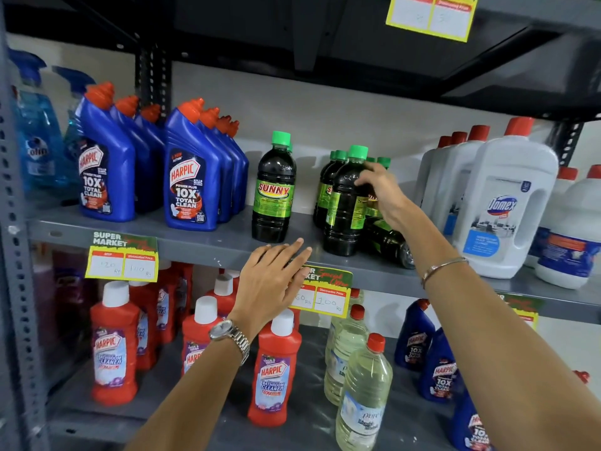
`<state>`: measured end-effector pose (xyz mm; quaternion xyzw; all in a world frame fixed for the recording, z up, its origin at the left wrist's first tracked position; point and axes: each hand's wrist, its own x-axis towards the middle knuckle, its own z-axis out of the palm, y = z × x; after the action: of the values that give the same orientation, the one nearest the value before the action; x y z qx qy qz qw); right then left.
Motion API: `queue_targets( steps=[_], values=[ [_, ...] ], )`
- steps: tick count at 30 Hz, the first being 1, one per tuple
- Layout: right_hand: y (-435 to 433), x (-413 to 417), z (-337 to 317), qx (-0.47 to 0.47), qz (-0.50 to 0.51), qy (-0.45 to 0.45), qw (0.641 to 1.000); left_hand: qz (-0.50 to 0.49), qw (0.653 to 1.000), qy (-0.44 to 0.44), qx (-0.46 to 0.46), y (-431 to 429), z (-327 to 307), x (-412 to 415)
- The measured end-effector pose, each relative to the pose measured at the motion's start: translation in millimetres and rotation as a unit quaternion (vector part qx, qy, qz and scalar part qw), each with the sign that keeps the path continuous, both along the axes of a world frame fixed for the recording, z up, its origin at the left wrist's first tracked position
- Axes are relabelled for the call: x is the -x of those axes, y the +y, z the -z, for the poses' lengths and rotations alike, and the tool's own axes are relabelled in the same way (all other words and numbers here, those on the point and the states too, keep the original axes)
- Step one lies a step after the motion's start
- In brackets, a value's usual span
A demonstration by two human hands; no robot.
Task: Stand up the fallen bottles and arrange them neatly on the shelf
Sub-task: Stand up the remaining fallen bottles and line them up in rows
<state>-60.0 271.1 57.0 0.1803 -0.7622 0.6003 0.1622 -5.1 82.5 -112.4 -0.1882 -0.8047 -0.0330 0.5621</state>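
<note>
Dark Sunny bottles with green caps stand on the grey middle shelf (201, 244). One Sunny bottle (274, 190) stands alone, label facing me. To its right is a cluster of upright ones; my right hand (382, 193) grips the front bottle (343, 206) of that cluster at its shoulder. A fallen Sunny bottle (388, 242) lies on its side behind my right wrist, its base toward the shelf's front edge. My left hand (271, 281) hovers flat with fingers apart at the shelf's front edge, holding nothing.
Blue Harpic bottles (192, 177) fill the shelf's left part, white Domex jugs (507, 203) its right. Price tags (122, 260) hang on the shelf lip. Red Harpic bottles (276, 369) and clear bottles (364, 395) stand on the shelf below. Another shelf hangs overhead.
</note>
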Motion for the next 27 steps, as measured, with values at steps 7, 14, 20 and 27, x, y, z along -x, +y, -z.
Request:
queue_targets(
  steps=[7, 14, 20, 27],
  values=[
    [3.8, -1.8, -4.6, -0.057, 0.048, 0.035, 0.997, 0.006, 1.0, 0.019, -0.006, 1.3, 0.0, -0.6],
    [-0.9, -1.8, -2.0, -0.059, 0.081, 0.06, 0.993, 0.002, 1.0, 0.017, -0.006, 0.8, 0.0, -2.1],
    [-5.2, -4.6, -0.9, -0.016, 0.038, 0.025, 0.999, -0.002, 1.0, 0.013, -0.007, 1.7, -0.7, -3.4],
    [0.9, -4.1, -2.4, -0.036, 0.038, 0.02, 0.998, 0.004, 1.0, 0.006, -0.012, 2.2, -1.0, -4.0]
  ],
)
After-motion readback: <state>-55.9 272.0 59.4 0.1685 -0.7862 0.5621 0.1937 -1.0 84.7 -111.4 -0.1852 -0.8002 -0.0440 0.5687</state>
